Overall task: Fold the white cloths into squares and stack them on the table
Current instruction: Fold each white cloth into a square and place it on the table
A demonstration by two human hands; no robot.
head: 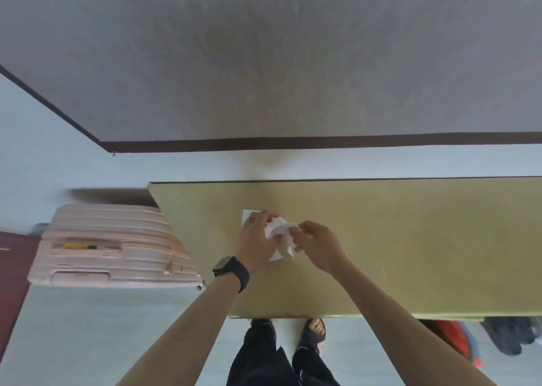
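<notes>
While you stood at the near edge of the olive-tan flat-topped table [410,239], your black trousers [261,362] and a dark open-toed sandal [315,334] showed below it on the pale floor. Both your forearms reached forward over the tabletop, the left one wearing a black wristwatch [231,269]. Your left hand [258,239] lay knuckles-up on the crumpled white cloth [278,227], its fingers curled over the fabric and gripping it. Your right hand [318,242], just beside it, pinched the cloth's right side between thumb and fingertips. The cloth sat bunched between the two hands on the left part of the table, one flat white corner showing past your left fingers. Left of the table lay a pale pink ribbed hard-shell suitcase [111,256], closed, its contents hidden, with a yellow-and-black pen-like object [79,246] resting on it. Beyond rose a grey wall [293,48].
</notes>
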